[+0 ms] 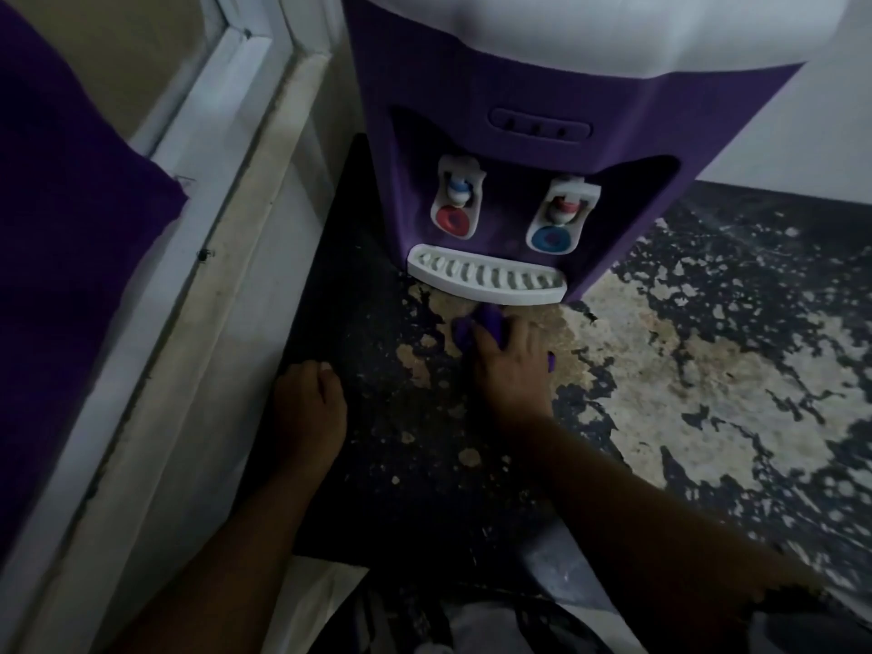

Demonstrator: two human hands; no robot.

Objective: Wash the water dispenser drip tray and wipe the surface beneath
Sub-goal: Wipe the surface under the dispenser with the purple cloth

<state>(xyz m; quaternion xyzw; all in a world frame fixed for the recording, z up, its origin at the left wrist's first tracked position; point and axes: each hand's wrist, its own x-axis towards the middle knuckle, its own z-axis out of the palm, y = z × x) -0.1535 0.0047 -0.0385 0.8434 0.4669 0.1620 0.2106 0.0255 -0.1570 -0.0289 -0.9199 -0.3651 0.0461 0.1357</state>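
A purple and white water dispenser [519, 110] stands on a worn dark surface [415, 417] with pale patches. Its white slotted drip tray [486, 278] sits in place under the two taps, one with a red cap [450, 219] and one with a blue cap [552, 238]. Just below the tray, my right hand [512, 370] presses a purple cloth [476, 328] flat on the surface. My left hand [306, 408] rests on the surface to the left, fingers curled, holding nothing.
A white door or window frame [226, 219] runs diagonally along the left. Purple fabric [61, 191] hangs at the far left. A white wall [825, 134] stands behind the dispenser on the right. The worn surface [708, 370] stretches rightward with flaked dark coating.
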